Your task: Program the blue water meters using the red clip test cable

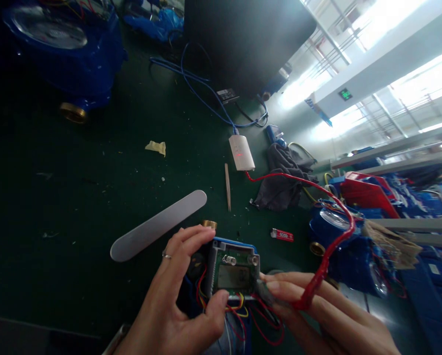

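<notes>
Centrally, at the lower edge, the left hand (176, 301) is curled in a narrow pinch around the circuit module (234, 268), thumb on its lower rim and fingers arched over its upper left corner. The right hand (328, 315) lies with its fingers straight and together, tips at the module's right side. A red cable (332, 241) crosses them; whether they grip it cannot be told. A metal strip (158, 224) lies nearby on the green mat (76, 197).

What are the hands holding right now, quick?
Left hand: closed on the circuit board, thumb below, fingers above.
Right hand: fingers closed on the red cable, tips touching the board's right edge.
</notes>
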Demonstrator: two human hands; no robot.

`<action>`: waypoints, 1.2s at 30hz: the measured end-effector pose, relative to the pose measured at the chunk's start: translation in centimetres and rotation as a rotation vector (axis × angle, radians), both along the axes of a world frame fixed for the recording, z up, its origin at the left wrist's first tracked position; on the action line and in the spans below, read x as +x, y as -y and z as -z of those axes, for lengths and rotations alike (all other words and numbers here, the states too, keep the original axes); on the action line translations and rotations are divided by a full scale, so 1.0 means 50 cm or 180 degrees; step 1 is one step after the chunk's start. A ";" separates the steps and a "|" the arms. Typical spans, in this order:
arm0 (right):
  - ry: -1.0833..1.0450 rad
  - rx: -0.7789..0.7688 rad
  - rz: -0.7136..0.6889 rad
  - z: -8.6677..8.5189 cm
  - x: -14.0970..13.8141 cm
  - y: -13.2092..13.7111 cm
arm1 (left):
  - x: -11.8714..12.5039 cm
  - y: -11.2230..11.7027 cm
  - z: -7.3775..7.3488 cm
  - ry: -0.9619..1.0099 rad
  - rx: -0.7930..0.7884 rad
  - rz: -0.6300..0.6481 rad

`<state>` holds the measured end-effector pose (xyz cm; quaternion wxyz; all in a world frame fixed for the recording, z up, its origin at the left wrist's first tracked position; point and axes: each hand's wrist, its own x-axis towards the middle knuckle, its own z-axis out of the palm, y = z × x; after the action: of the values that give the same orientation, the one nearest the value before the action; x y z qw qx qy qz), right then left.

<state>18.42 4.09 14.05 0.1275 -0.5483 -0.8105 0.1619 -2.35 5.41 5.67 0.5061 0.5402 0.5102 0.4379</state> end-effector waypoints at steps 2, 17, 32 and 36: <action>-0.0098 -0.0063 0.0014 0.001 0.001 -0.002 | 0.000 0.000 0.001 0.0006 0.0057 0.0066; -0.0398 -0.0362 0.0260 -0.003 0.002 -0.009 | 0.001 -0.003 0.002 0.0075 -0.0022 0.0132; -0.0344 -0.0242 0.0256 0.004 0.013 -0.006 | 0.012 0.000 -0.003 0.0093 -0.0135 0.0192; -0.0418 -0.0270 0.0239 0.005 0.016 -0.010 | 0.012 -0.003 -0.004 0.0145 -0.0104 0.0217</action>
<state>19.22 4.57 13.79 0.1631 -0.5714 -0.7716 0.2267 -1.75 5.54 5.88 0.5409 0.5389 0.4868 0.4243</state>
